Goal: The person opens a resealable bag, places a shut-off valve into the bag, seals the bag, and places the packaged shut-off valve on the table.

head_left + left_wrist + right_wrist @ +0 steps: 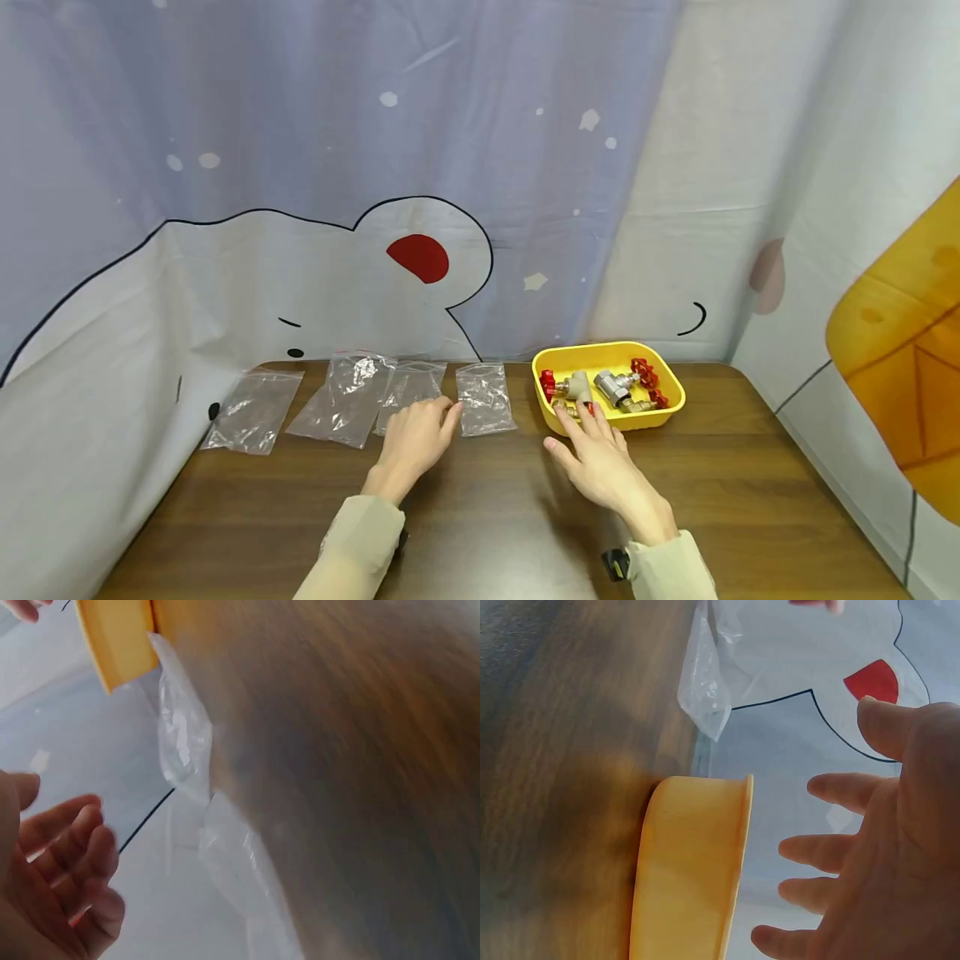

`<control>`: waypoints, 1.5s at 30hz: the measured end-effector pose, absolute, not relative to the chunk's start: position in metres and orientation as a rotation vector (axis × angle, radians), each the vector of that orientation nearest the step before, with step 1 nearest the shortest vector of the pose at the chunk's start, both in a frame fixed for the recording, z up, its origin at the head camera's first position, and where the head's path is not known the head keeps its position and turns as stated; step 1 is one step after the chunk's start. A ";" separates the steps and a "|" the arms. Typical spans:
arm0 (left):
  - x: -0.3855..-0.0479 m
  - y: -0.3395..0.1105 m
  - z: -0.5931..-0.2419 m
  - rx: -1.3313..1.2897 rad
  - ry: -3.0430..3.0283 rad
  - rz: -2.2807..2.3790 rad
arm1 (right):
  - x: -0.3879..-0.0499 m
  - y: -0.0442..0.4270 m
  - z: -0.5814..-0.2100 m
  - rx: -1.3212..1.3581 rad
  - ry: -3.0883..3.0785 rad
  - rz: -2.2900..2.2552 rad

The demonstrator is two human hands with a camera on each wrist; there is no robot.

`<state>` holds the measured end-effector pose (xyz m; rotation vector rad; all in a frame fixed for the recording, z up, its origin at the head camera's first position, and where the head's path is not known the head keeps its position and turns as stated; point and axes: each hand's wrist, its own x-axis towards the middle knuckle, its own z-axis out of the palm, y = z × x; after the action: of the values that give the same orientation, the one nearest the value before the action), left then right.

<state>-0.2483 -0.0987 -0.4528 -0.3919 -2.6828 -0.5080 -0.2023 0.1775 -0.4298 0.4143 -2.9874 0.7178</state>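
Apparently preparing a grasp, we're hovering our spread right hand (602, 465) by red-handled metal valves (645, 374) in the far-right yellow plastic tray (651, 422); gripping needs curling fingers. Our loosely curled left hand (415, 433) is hanging empty.

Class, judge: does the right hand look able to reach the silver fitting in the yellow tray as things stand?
Probably yes: the empty right hand is at the near edge of the yellow tray, and nothing covers the silver fitting, though other fittings lie close by.
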 end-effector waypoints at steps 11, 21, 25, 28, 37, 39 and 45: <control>-0.291 -0.078 -0.460 -0.153 -2.801 -0.726 | -0.210 0.172 -0.425 0.514 -2.966 0.768; -0.313 -0.066 -0.472 0.017 -2.899 -0.844 | -0.222 0.170 -0.423 0.623 -2.911 0.833; -0.315 -0.060 -0.475 0.070 -2.934 -0.808 | -0.230 0.169 -0.420 0.659 -2.875 0.850; -0.317 -0.057 -0.478 0.103 -2.940 -0.774 | -0.236 0.170 -0.419 0.661 -2.855 0.868; -0.319 -0.058 -0.488 0.112 -2.953 -0.787 | -0.252 0.167 -0.417 0.694 -2.780 0.916; -0.318 -0.060 -0.489 0.097 -2.953 -0.808 | -0.257 0.165 -0.418 0.713 -2.762 0.938; -0.312 -0.063 -0.490 0.033 -2.945 -0.884 | -0.269 0.161 -0.417 0.729 -2.738 0.988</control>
<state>-0.3121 -0.0634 -0.4896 0.0329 -2.9455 -0.8843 -0.2694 0.1609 -0.4167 0.7286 -2.7381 0.9882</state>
